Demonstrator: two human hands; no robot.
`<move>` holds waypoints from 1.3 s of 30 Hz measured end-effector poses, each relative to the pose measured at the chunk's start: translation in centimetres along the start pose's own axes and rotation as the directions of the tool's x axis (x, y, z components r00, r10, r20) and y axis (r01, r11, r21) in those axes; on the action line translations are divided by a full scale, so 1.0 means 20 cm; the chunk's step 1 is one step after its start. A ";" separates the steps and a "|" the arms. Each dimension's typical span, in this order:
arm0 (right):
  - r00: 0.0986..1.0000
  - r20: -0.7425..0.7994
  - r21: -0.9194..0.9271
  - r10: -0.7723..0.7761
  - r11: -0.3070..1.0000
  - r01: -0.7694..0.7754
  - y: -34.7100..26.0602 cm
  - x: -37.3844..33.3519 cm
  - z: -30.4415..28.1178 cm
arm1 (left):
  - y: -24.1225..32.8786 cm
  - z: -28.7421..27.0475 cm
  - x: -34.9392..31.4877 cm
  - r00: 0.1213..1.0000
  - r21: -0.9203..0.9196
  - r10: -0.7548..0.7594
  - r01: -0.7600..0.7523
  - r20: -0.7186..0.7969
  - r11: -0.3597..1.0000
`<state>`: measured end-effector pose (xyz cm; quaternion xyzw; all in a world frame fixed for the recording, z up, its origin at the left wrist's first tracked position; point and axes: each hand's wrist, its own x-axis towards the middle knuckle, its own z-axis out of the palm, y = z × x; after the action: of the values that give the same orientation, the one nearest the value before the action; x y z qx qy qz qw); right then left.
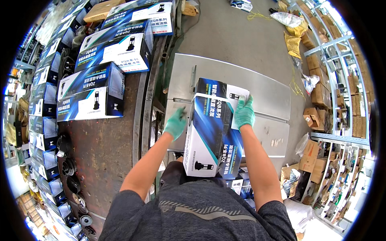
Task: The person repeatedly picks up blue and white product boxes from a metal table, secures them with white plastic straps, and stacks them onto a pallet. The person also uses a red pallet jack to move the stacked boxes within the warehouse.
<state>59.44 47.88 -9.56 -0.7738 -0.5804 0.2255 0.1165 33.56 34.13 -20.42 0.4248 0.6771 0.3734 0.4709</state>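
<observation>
A long blue-and-white printed carton (209,132) lies in front of me on a metal-topped table (185,76), its near end close to my body. A narrow white strap (209,97) crosses it toward the far end. My right hand (244,112), in a green glove, rests on the carton's right side, fingers stretched out along it. My left hand (175,123), also gloved in green, is just left of the carton beside a slot in the metal top. Its fingers point forward, slightly bent, with dark fingertips; I make out nothing held in them.
Several similar cartons (92,96) stand on a brown workbench (108,156) to my left, with round black parts (69,165) along it. Shelving (337,138) with brown boxes lines the right side. Yellow bags (292,44) lie on the floor at the far right.
</observation>
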 end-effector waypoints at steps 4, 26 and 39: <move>1.000 0.012 0.039 -0.021 0.999 0.020 0.00 0.01 0.00 | -0.30 -0.06 -0.35 0.974 -0.026 -0.180 0.186 0.137 0.982; 0.685 0.696 0.560 -0.218 0.761 -0.328 1.22 -0.70 0.36 | -0.61 0.21 -0.76 0.754 -0.654 -0.448 0.649 0.481 0.389; 0.813 0.439 0.762 -0.383 0.638 -0.111 0.99 -0.62 0.06 | -0.16 0.02 -0.54 0.809 -0.640 -0.376 0.587 0.452 0.496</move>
<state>72.82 30.10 -16.72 -0.5006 -0.4983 0.6547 0.2693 35.27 23.06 -20.04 0.0246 0.4837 0.4142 0.7706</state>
